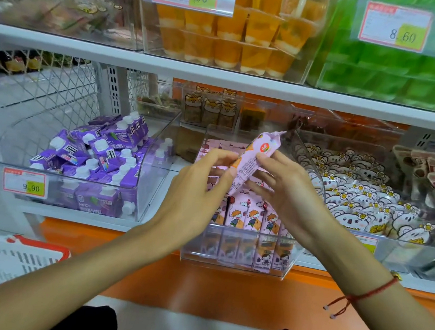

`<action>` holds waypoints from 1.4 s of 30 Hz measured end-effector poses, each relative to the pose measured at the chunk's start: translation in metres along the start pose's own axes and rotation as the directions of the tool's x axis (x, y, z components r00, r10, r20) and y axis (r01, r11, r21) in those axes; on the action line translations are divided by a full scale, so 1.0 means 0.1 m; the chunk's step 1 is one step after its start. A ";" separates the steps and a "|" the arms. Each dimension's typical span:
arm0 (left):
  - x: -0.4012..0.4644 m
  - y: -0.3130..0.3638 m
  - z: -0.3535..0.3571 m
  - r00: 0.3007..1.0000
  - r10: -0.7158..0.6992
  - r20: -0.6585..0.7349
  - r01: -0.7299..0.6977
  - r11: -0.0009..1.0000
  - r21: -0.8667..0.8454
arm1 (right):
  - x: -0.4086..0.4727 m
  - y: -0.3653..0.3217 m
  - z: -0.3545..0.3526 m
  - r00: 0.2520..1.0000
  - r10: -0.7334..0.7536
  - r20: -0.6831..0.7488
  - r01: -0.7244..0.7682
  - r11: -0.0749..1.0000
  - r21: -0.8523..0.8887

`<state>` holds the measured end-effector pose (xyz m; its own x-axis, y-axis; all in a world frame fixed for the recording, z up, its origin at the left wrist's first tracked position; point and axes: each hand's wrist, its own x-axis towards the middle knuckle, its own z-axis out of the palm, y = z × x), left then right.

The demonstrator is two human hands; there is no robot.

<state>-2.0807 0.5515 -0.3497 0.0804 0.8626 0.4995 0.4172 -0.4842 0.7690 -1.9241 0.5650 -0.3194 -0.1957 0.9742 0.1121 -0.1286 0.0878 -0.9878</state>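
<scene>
A long pink snack packet (257, 157) slants up to the right above a clear plastic bin (237, 265) that holds several of the same pink packets standing in rows. My left hand (196, 191) pinches the packet's left side near its lower half. My right hand (287, 187) holds the packet from the right, with the thumb on its printed face. The packet's lower end is hidden between my two hands.
A clear bin of purple drink cartons (95, 161) stands at the left with a 9.90 price tag (24, 185). White koala-print packets (358, 200) fill the bin to the right. Orange jelly cups (233, 34) and green packs (397, 74) sit on the shelf above. A white basket (12, 256) lies at lower left.
</scene>
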 end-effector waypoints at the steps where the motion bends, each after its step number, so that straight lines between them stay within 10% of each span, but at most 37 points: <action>1: 0.01 -0.01 0.00 1.000 0.031 -0.006 -0.030 0.998 0.050 | -0.01 0.01 0.00 0.999 -0.014 -0.032 0.013 0.999 -0.031; 8: 0.01 0.04 0.04 0.996 0.082 -0.018 -0.082 0.996 0.032 | -0.06 0.03 0.00 0.986 -0.106 -0.129 0.084 0.983 -0.165; 19: 0.02 0.16 0.03 0.879 -0.403 0.256 0.477 0.729 -0.491 | -0.06 0.01 -0.02 0.991 0.081 -0.110 -0.098 0.983 -0.154; 32: 0.08 0.06 -0.23 0.983 0.033 0.182 0.017 0.964 -0.264 | -0.12 -0.01 0.00 0.974 -0.225 0.010 0.218 0.928 -0.301; 42: 0.08 0.07 -0.25 0.980 -0.198 0.004 0.175 0.856 -0.486 | -0.17 0.05 0.14 0.949 -0.298 0.101 0.313 0.864 -0.394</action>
<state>-2.0996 0.5513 -0.3302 0.0000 0.9420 0.3357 -0.0690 -0.3349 0.9397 -1.9354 0.5461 -0.3244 -0.2454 0.8776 0.4118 0.2110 0.4630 -0.8609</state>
